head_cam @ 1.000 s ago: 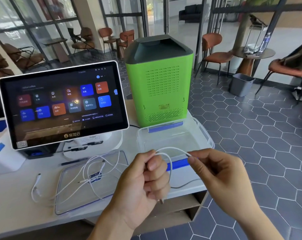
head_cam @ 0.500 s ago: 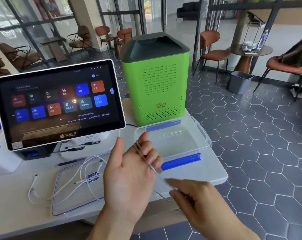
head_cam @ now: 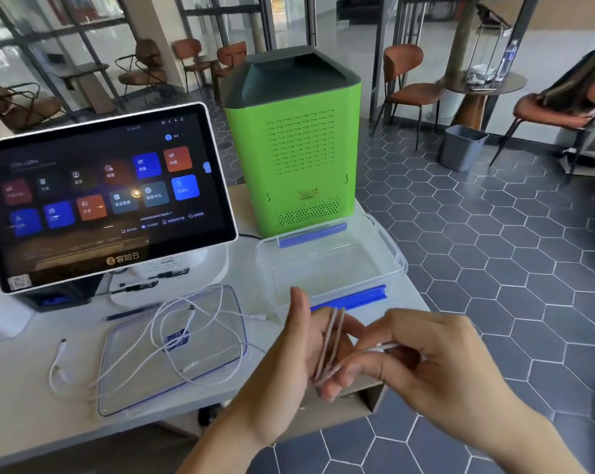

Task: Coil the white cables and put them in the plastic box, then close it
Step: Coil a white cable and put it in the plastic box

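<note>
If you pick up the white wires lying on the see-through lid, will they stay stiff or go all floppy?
Probably floppy: the white cables lie in loose, tangled loops across the lid. They look thin, so likely light. Lifting one may drag the others, since they cross.

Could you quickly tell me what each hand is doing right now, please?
Left hand: fingers straight, white cable wound round them.
Right hand: pinches the cable's free end.
</note>
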